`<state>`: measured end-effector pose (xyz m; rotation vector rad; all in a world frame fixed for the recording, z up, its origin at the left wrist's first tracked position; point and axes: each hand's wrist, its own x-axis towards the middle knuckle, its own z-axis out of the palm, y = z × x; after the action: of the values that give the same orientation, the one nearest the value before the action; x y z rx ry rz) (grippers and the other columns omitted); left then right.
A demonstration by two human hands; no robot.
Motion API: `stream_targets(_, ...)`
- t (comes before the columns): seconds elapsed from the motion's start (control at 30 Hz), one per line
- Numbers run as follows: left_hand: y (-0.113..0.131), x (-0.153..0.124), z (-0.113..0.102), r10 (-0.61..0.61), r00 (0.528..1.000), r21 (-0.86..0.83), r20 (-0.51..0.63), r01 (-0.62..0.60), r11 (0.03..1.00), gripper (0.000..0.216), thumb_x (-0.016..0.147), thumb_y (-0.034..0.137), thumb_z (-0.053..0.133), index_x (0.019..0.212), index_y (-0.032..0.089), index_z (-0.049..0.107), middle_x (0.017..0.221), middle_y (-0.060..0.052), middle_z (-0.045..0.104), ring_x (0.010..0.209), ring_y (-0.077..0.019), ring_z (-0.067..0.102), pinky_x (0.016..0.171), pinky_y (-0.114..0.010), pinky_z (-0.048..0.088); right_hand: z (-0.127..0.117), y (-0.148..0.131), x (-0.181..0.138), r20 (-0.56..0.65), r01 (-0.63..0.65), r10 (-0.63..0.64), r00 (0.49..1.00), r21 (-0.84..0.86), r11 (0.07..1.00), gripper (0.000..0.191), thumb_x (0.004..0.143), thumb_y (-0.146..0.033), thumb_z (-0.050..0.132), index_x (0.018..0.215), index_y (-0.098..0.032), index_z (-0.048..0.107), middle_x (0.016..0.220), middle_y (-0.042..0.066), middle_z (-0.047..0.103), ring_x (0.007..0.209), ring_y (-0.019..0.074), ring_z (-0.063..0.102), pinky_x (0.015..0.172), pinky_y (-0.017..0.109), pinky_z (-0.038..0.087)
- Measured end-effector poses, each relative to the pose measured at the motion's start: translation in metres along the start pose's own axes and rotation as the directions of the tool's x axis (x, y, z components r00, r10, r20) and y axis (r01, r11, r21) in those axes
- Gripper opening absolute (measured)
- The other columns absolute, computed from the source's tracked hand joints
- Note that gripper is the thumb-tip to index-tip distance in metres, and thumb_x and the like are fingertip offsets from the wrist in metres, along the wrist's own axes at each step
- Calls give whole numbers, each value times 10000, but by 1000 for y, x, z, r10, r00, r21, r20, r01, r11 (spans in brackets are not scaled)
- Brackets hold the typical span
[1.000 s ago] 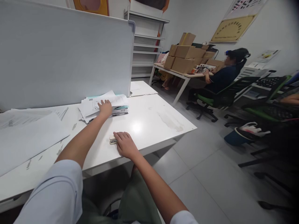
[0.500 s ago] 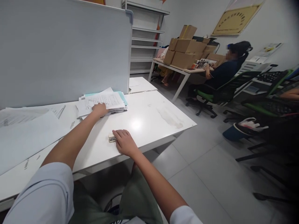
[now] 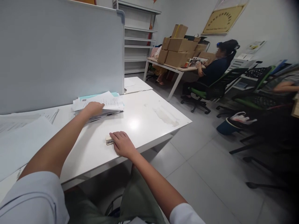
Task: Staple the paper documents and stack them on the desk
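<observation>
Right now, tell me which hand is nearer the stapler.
Right. The right hand lies over one end of the stapler, hiding part of it. The left hand is farther off, at the paper stack beyond the stapler.

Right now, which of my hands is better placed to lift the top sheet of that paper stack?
Probably your left hand: it is at the near edge of the paper stack, while your right hand lies over the stapler, closer to you.

Office, white desk (image 3: 140, 115), grey divider (image 3: 60, 56), stacked papers (image 3: 113, 101), swivel chair (image 3: 225, 81), cardboard boxes (image 3: 176, 58)
</observation>
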<state>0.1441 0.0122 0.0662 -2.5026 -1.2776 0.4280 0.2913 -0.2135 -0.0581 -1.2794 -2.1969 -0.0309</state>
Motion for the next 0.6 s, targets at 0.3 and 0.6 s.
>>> stream_targets(0.3,-6,4,27,12,996,-103,-84,-20,994,585,919,257,405,1501,206,415,1433,-144,553,1212,-314,599,919,-352,455,-2,0,2,-6,-3,3,1000,1,1000,529,895,-176,472,1421,-131,433,1292,136,586,1180,256,494,1080,422,372)
stream_targets(0.6,3,0,46,110,984,-22,-139,-114,993,568,905,179,387,1469,120,416,1402,-220,535,1222,-340,568,900,-402,496,-3,1,0,0,-6,6,1000,21,1000,545,877,-166,474,1418,-121,438,1298,139,586,1187,257,491,1084,426,367)
